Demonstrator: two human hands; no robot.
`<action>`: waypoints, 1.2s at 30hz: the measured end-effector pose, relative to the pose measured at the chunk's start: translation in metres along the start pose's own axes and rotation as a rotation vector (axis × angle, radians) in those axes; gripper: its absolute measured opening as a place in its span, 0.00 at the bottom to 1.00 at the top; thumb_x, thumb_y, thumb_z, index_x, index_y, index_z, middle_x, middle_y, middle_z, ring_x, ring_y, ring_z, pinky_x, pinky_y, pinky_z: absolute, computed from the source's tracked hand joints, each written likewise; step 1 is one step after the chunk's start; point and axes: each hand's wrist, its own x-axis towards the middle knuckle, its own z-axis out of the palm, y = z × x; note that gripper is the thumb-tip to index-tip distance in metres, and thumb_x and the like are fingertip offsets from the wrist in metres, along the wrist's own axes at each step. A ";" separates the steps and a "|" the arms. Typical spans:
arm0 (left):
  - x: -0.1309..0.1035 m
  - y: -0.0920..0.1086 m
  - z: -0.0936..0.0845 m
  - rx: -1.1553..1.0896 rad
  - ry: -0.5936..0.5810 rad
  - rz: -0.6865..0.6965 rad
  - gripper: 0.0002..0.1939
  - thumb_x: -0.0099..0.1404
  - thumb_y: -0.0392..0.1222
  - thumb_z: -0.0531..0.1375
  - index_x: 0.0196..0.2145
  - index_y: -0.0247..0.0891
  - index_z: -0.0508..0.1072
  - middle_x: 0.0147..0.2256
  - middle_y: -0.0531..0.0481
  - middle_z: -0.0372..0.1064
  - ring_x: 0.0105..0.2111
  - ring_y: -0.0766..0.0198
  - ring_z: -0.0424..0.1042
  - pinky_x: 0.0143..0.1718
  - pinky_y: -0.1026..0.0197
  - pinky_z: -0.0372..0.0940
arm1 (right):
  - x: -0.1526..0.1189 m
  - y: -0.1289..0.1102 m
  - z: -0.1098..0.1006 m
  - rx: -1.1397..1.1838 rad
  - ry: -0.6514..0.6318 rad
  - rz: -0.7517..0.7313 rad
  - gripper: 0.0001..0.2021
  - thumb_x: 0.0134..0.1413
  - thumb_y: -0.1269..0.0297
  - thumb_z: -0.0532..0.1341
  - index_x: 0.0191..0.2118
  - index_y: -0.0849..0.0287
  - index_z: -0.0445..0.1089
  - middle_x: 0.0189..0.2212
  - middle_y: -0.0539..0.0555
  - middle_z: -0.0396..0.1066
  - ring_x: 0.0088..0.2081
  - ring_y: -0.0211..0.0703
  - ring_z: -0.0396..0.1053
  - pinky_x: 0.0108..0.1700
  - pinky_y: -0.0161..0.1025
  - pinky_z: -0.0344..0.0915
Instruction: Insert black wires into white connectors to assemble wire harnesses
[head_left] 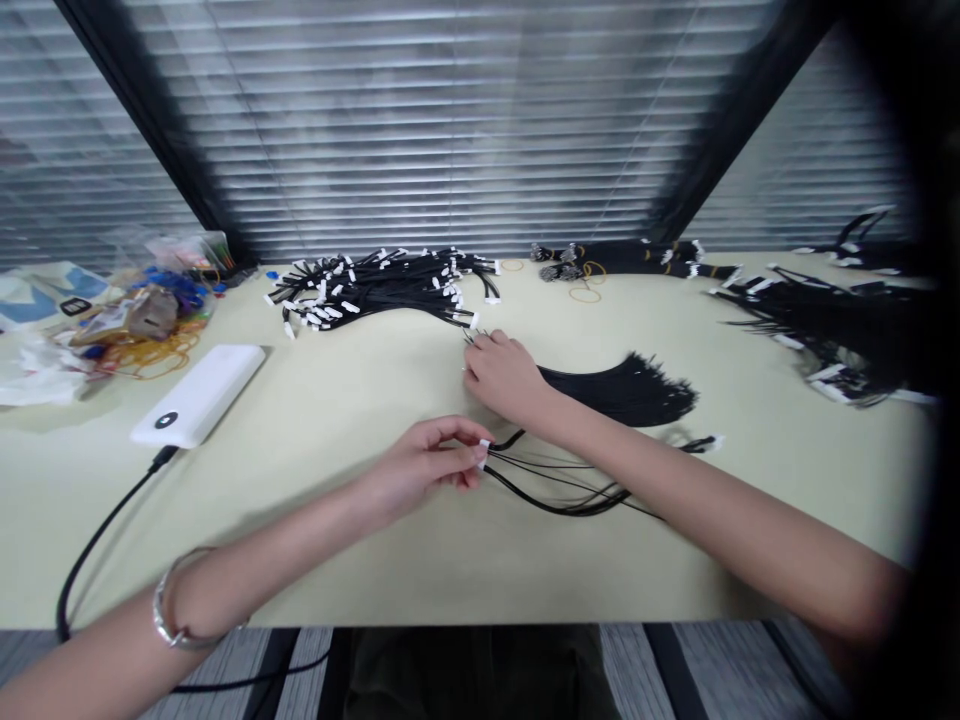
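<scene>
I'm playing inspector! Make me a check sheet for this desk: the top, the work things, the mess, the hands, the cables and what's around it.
Surface: pale tabletop; spills, nothing seen.
Work things: white connector with black wires attached; black wire bundle beyond the right forearm.
Clutter: bags and yellow rubber bands piled at far left.
Hands: left hand pinches the connector; right hand is by the bundle's left end, grip hidden.
Cables: thick black cable plugged into a white box, running over the front edge.
Surroundings: blinds behind the desk.
</scene>
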 end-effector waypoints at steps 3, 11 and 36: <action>0.000 -0.001 0.000 0.013 -0.001 0.007 0.11 0.58 0.42 0.62 0.38 0.37 0.70 0.30 0.52 0.63 0.27 0.70 0.66 0.29 0.65 0.58 | 0.001 0.002 -0.004 0.058 0.034 0.005 0.07 0.53 0.71 0.53 0.33 0.63 0.68 0.37 0.61 0.68 0.39 0.48 0.61 0.40 0.41 0.57; -0.003 0.002 0.003 0.280 0.152 0.161 0.10 0.58 0.44 0.61 0.36 0.36 0.72 0.31 0.50 0.67 0.30 0.67 0.65 0.34 0.63 0.59 | -0.027 -0.003 -0.051 0.697 0.267 0.013 0.07 0.63 0.65 0.46 0.42 0.57 0.58 0.24 0.47 0.63 0.24 0.33 0.59 0.28 0.32 0.56; 0.001 0.001 -0.004 -0.228 0.108 0.155 0.06 0.59 0.32 0.60 0.36 0.33 0.72 0.32 0.49 0.66 0.33 0.68 0.63 0.36 0.65 0.56 | -0.093 -0.027 -0.058 0.390 0.362 -0.169 0.03 0.56 0.73 0.57 0.31 0.61 0.66 0.26 0.50 0.68 0.28 0.36 0.57 0.34 0.37 0.58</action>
